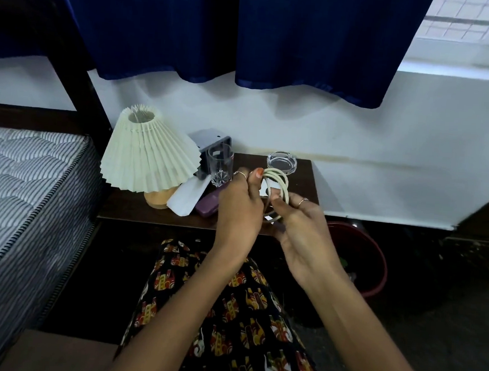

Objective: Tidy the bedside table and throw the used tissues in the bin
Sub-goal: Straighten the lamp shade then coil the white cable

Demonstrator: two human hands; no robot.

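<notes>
A cream cable (pixel 279 185) is wound into a coil just above the dark bedside table (pixel 303 189). My left hand (pixel 240 205) pinches the coil's left side between thumb and fingers. My right hand (pixel 301 227) holds its lower right part with curled fingers. On the table stand a lamp with a pleated cream shade (pixel 147 155), a drinking glass (pixel 220 164) and a clear glass ashtray (pixel 282 160). A white paper (pixel 187 194) and a purple case (pixel 207 204) lie by the lamp base. A red bin (pixel 360 257) stands on the floor right of the table. No tissue is visible.
A striped mattress (pixel 26 187) fills the left side. Blue curtains (pixel 248 32) hang over the white wall behind the table. A grey holder (pixel 214 144) stands behind the glass. Dark furniture (pixel 484 216) is at the far right. My patterned clothing (pixel 240 315) fills the foreground.
</notes>
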